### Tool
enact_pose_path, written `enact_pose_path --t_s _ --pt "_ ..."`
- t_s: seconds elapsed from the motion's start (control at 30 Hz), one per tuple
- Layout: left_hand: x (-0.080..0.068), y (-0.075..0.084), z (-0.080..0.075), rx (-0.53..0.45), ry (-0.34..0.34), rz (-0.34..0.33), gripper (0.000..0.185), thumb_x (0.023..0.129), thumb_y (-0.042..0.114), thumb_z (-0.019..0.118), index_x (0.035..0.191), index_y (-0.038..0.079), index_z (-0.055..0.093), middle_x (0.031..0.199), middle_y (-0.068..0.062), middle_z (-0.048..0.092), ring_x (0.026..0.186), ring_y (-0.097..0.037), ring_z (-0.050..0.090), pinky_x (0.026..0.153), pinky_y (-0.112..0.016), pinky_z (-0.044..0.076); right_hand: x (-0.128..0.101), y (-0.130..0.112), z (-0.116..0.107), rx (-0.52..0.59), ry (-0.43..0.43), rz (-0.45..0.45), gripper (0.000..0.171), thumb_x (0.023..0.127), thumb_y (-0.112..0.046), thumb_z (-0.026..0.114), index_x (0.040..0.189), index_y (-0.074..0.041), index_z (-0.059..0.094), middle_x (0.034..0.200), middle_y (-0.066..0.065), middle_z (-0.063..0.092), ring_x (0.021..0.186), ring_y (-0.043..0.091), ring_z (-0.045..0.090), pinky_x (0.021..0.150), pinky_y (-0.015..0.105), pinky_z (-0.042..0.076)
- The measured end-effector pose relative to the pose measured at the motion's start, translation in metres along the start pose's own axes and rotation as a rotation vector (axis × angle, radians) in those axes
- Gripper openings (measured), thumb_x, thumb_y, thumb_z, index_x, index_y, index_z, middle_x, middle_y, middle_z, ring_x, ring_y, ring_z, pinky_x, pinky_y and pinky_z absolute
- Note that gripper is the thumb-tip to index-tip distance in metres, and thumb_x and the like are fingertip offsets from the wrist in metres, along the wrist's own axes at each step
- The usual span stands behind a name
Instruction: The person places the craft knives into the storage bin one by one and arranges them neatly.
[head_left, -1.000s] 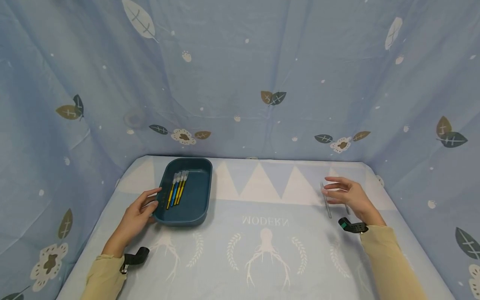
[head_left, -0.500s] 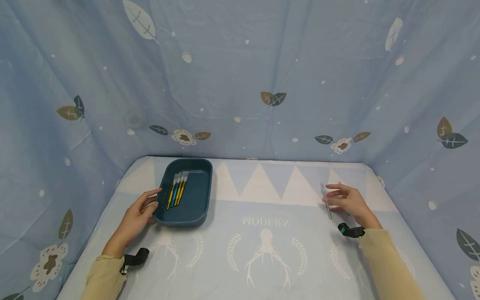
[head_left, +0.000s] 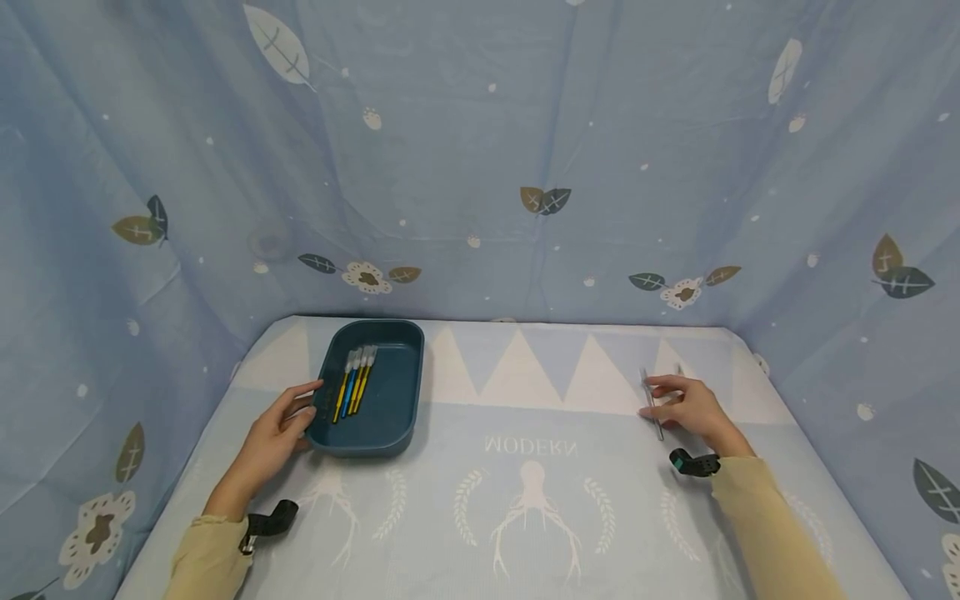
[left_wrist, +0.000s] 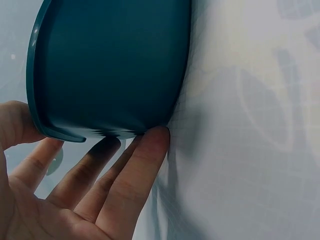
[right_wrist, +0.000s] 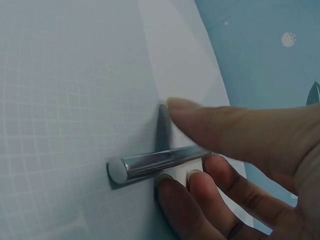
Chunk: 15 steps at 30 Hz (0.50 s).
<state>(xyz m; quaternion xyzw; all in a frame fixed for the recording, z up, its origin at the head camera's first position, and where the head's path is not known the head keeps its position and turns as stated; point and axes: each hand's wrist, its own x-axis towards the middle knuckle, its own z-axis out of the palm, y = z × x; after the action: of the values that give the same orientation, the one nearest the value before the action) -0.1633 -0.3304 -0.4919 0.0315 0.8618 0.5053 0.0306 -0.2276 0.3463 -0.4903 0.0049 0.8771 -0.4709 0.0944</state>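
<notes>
Left hand [head_left: 262, 440], fingers extended: is touching the outer wall of one teal tray [head_left: 396, 392], lower left of the head view. Tray: is holding four capped sticks [head_left: 349, 393], yellow and blue. Right hand [head_left: 696, 412]: is straddling one metal rod [right_wrist: 150, 165], thumb and fingers parted. Rod: is lying on pale tablecloth [head_left: 420, 533], lower right of the head view.

teal tray [head_left: 395, 383], silver rod [right_wrist: 147, 165], leaf-patterned blue curtain [head_left: 442, 133]
</notes>
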Motion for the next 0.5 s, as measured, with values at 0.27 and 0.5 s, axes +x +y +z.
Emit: enact_pose_path --t_s 0.27,0.5 --pt "-0.0007 -0.0008 0.0007 -0.005 0.006 -0.004 0.055 0.12 0.025 0.049 0.172 0.015 0.035 0.168 -0.034 0.037 0.144 -0.057 0.049 0.087 -0.047 0.063 0.0031 -0.001 0.0 -0.031 -0.02 0.013 0.063 0.088 0.002 0.089 0.145 0.011 0.063 0.121 0.024 0.063 0.079 0.023 0.066 0.065 0.034 0.062" --pt "-0.0006 -0.0017 0.0003 -0.017 0.003 0.005 0.055 0.12 0.025 0.05 0.172 0.015 0.035 0.167 -0.034 0.037 0.143 -0.056 0.05 0.085 -0.045 0.063 0.0028 -0.0017 -0.0023 -0.041 -0.042 0.02 0.062 0.089 0.003 0.087 0.146 0.01 0.063 0.122 0.024 0.063 0.08 0.024 0.067 0.067 0.035 0.062"
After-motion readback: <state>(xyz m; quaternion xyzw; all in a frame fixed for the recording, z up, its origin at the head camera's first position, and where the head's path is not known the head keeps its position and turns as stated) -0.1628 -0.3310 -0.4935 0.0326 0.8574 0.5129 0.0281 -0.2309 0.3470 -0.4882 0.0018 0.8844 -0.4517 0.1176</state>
